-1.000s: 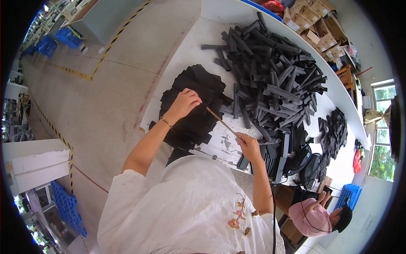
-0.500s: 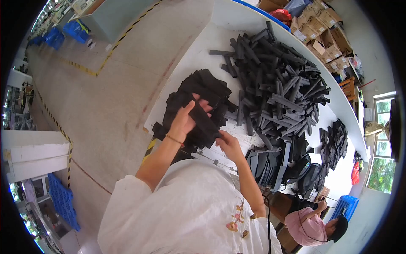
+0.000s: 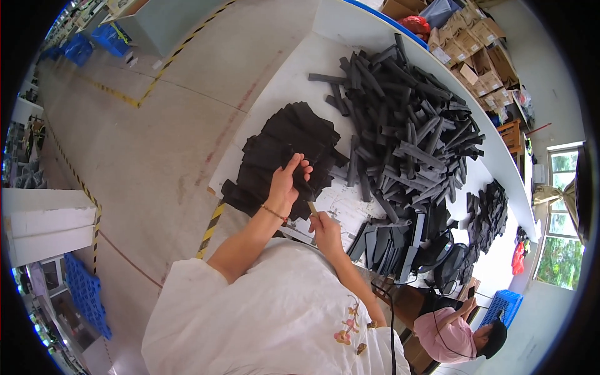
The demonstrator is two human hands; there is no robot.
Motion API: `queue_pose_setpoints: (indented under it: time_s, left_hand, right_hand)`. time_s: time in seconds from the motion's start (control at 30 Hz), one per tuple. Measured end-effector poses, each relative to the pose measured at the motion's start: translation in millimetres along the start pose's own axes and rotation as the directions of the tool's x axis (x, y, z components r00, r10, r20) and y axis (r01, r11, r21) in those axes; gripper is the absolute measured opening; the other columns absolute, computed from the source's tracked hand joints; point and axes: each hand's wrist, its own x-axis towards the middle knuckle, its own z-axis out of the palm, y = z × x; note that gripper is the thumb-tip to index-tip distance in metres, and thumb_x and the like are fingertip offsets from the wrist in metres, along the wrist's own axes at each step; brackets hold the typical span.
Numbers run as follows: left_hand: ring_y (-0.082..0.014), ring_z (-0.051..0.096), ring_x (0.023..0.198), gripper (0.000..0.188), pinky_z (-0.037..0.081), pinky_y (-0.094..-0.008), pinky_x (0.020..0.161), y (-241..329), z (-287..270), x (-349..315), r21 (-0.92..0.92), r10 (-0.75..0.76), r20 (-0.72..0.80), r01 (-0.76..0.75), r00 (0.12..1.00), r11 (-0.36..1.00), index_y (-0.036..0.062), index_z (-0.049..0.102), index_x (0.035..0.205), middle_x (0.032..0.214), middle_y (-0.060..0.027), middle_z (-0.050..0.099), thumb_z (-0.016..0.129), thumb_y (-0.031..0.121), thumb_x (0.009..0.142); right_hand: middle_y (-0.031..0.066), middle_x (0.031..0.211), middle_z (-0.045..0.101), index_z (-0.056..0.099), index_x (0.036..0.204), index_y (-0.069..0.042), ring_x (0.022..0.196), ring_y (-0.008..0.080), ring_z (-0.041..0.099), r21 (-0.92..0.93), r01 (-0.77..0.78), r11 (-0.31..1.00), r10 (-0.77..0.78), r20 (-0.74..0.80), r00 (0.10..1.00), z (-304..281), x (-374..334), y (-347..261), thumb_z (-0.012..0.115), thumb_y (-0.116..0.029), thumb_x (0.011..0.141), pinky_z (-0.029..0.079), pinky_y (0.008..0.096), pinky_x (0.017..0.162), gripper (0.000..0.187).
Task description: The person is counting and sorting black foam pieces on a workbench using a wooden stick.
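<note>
Over the near part of the white table, my left hand (image 3: 286, 186) is closed round a black fabric piece (image 3: 303, 187), its fingers curled and thumb up. Just below and to the right, my right hand (image 3: 327, 231) grips a thin tan stick (image 3: 312, 207). The stick points up toward the near end of the fabric piece; whether its tip is inside cannot be made out. Beneath my left hand spreads a pile of flat black fabric pieces (image 3: 269, 150), overlapping one another. To its right lies a large heap of dark grey tubes (image 3: 406, 119).
Dark flat pieces (image 3: 384, 250) stand beside black bags (image 3: 437, 250) to my right. Farther along the white table (image 3: 300, 69) is another black fabric pile (image 3: 489, 209). A person in pink (image 3: 444, 334) sits at lower right by a blue crate (image 3: 505, 306). Cardboard boxes (image 3: 475, 50) are stacked beyond.
The black piece that lay stretched between both hands is now gathered in my left hand, whose fingers have curled. My right hand has dropped slightly, and the tan stick now shows in it.
</note>
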Motion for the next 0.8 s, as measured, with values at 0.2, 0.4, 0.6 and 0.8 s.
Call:
queue_pose_setpoints:
  time_s: [0.2,0.4,0.6,0.8]
  left_hand:
    - [-0.0079,0.039,0.039,0.015,0.026,-0.0214,0.037,9,8,14,0.133,0.085,-0.094,-0.072,0.992,0.988,0.0027,0.064,0.089,0.060,-0.0029,0.055,0.070,0.016,0.084]
    - [-0.0065,0.032,0.036,0.028,0.020,-0.0230,0.035,-15,9,24,0.194,-0.035,-0.151,0.065,0.988,0.979,0.0109,0.055,0.064,0.047,0.0024,0.042,0.073,0.023,0.082]
    - [-0.0049,0.032,0.038,0.024,0.022,-0.0219,0.038,42,19,44,0.142,0.271,-0.050,-0.262,0.961,0.955,0.0086,0.058,0.079,0.053,0.0036,0.045,0.063,0.028,0.090]
    - [-0.0044,0.036,0.041,0.022,0.028,-0.0187,0.040,17,23,37,-0.020,0.099,-0.106,-0.101,0.989,0.995,0.0097,0.061,0.089,0.059,0.0029,0.050,0.055,0.030,0.096]
  right_hand:
    - [0.0127,0.061,0.060,0.059,0.093,-0.001,0.055,0.0238,0.059,-0.050,-0.040,0.998,0.046,0.129,0.991,-27,-39,10,0.054,-0.014,0.093,0.047,0.0341,0.054,0.014]
    - [0.0116,0.059,0.057,0.060,0.092,-0.002,0.053,0.0206,0.057,-0.160,-0.108,0.981,0.125,0.098,0.987,-64,-85,-23,0.055,-0.016,0.093,0.045,0.0324,0.053,0.015]
    - [0.0066,0.054,0.052,0.059,0.084,0.000,0.048,0.0125,0.049,-0.049,-0.101,0.994,0.105,0.107,0.989,-74,-97,-37,0.059,-0.015,0.090,0.040,0.0287,0.048,0.016]
    - [0.0043,0.050,0.046,0.057,0.071,0.000,0.047,0.0085,0.040,-0.137,-0.037,0.990,0.023,-0.104,0.994,-81,-66,-15,0.071,-0.018,0.082,0.036,0.0282,0.044,0.025]
